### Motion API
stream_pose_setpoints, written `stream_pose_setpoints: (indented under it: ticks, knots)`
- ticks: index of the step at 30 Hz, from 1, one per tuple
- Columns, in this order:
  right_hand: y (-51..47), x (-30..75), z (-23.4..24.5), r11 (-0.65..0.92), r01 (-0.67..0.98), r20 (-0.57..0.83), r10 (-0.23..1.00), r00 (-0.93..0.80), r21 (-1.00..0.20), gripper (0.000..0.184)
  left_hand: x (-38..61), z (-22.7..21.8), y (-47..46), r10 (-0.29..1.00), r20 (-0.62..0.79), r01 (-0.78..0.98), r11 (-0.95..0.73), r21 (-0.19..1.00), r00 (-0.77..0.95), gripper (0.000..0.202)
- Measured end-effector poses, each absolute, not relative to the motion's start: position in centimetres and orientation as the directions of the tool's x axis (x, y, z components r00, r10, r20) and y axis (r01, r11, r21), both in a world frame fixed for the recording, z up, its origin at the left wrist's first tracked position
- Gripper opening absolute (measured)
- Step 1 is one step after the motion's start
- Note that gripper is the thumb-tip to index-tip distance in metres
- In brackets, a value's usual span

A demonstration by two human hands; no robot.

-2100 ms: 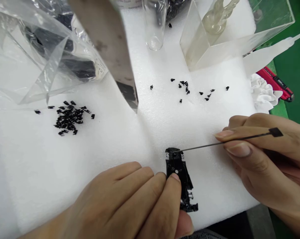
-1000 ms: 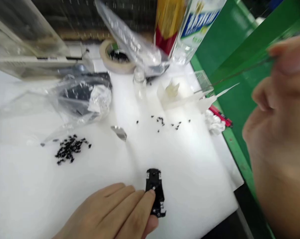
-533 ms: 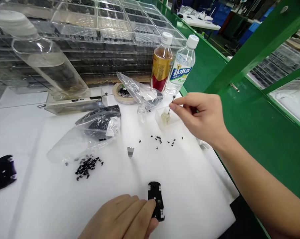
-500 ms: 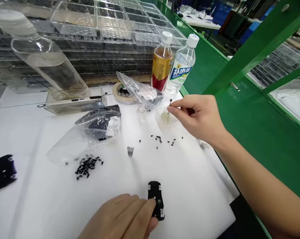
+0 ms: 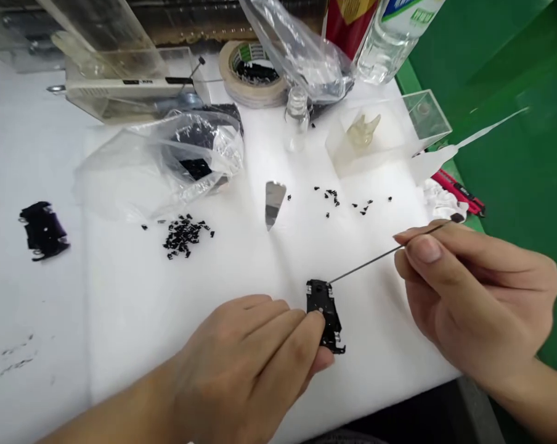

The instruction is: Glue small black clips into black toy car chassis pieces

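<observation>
Black part (image 5: 317,298) in left hand (image 5: 255,345), far end jutting out

Bright white sheet (image 5: 241,265); faint shadow below metal blade (image 5: 274,203); glints on clear bag (image 5: 301,55); slightly soft focus.

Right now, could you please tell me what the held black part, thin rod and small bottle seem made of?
The black part: probably moulded plastic, faintly glossy black with a notched outline. The thin rod: likely metal, slim, straight and dull grey. The small bottle: glass or clear plastic; it is see-through with highlights, which leaves it open.
</observation>
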State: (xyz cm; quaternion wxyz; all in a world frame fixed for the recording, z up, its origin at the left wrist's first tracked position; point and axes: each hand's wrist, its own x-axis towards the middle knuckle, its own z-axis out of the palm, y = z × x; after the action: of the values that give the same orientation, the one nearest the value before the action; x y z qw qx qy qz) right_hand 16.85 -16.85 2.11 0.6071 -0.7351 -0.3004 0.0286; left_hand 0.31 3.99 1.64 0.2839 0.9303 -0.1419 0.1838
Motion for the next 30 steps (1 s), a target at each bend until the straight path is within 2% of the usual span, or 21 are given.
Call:
stream_pose_setpoints:
  ticks: [2,5,8,14,16,20,21,30]
  knots:
    - [-16.1,16.1,1.0,-0.061,0.366,0.3,0.458,0.837,-0.928,0.017,0.2,1.6,3.6,-0.122,0.439,-0.337,-0.825,0.454,0.89,0.026]
    - [-15.7,16.3,0.9,-0.093,0.402,0.311,0.487,0.817,-0.911,0.014,-0.2,1.2,2.6,0.017,0.474,-0.24,-0.847,0.475,0.88,0.026]
    - [-15.6,16.5,1.5,-0.12,0.418,0.303,0.516,0.801,-0.901,0.013,-0.8,0.9,1.5,0.133,0.424,-0.116,-0.851,0.512,0.896,0.026]
    - [-15.4,16.5,2.1,-0.17,0.449,0.284,0.57,0.771,-0.877,0.011,-1.3,1.4,0.5,0.23,0.376,-0.022,-0.829,0.559,0.898,0.028]
    - [-15.4,16.6,2.1,-0.179,0.448,0.276,0.576,0.77,-0.876,0.01,-1.2,1.7,1.1,0.2,0.366,-0.038,-0.835,0.549,0.909,0.027]
    - [-15.4,16.8,2.1,-0.19,0.448,0.266,0.585,0.766,-0.874,0.008,-1.1,2.3,3.3,-0.078,0.299,-0.222,-0.845,0.486,0.951,0.02]
    - [-15.4,16.8,2.2,-0.192,0.448,0.265,0.583,0.768,-0.873,0.008,-1.2,2.4,3.7,-0.115,0.286,-0.245,-0.843,0.478,0.951,0.02]
    - [-15.2,16.4,1.8,-0.157,0.398,0.26,0.535,0.803,-0.904,0.015,-1.1,2.6,3.9,-0.113,0.27,-0.235,-0.845,0.481,0.956,0.02]
